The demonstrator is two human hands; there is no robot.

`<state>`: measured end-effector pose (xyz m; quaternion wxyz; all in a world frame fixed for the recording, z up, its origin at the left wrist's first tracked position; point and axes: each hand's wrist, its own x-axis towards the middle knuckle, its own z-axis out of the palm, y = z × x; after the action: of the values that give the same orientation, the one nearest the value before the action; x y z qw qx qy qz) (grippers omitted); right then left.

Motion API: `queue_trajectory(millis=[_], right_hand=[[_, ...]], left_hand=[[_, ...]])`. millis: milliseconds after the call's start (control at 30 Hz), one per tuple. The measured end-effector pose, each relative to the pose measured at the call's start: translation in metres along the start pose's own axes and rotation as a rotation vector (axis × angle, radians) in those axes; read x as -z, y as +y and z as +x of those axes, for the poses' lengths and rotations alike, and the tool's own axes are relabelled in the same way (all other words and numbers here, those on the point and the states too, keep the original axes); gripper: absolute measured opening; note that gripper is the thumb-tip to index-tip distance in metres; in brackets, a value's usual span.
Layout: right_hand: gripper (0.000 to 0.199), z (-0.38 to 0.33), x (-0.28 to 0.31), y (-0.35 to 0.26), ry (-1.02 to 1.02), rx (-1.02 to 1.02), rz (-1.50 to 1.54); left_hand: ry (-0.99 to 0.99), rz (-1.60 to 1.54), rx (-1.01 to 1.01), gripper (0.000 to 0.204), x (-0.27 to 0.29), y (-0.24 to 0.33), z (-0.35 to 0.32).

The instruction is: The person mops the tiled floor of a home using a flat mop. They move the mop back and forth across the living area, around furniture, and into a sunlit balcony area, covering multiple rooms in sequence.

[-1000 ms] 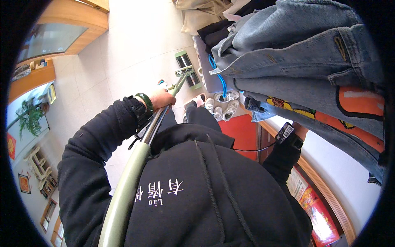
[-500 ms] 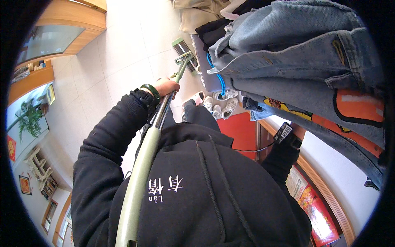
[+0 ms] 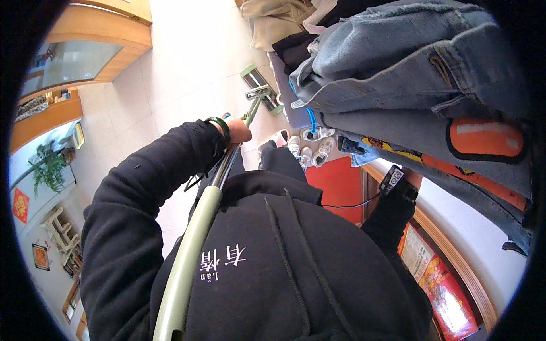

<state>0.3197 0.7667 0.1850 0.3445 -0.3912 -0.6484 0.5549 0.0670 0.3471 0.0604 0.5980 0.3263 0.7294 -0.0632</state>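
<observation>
left hand [image 3: 241,132] wrapped round green mop pole [image 3: 190,256], slightly nearer than half second ago; mop head [image 3: 272,98] also pulled nearer, far on tiled floor [image 3: 170,85], left of hanging jeans [image 3: 392,62]. pole's near end cut off at lower edge of view. right hand [image 3: 413,178] mostly hidden by black wrist device [image 3: 392,178]; cannot tell whether spread or pressed together.

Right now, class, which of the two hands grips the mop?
The left hand, closed around the mop; the right hand is well apart from it, near the hanging jeans.
</observation>
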Motion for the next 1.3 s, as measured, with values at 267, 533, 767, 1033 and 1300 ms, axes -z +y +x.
queue_trajectory(millis=[267,533,767,1033,1300], right_hand=[[0.043,-0.001,-0.003,0.001,0.005,0.015,0.015],[0.043,-0.032,-0.010,-0.025,0.145,0.083,-0.002],[0.029,-0.214,-0.076,-0.094,0.563,0.112,-0.082],[0.023,-0.401,-0.280,-0.157,-0.400,0.116,0.012],[0.052,-0.497,-0.334,-0.191,0.049,0.443,0.100]], left_hand=[[-0.068,0.333,-0.247,0.019,-0.041,-0.031,0.011],[-0.023,-0.253,0.191,0.024,0.025,-0.022,-0.059],[-0.180,-0.906,0.220,0.016,0.088,-0.103,-0.112],[-0.344,-0.492,-0.082,0.021,0.083,-0.152,-0.053],[-0.342,-0.071,-0.801,0.004,-0.016,-0.164,0.065]])
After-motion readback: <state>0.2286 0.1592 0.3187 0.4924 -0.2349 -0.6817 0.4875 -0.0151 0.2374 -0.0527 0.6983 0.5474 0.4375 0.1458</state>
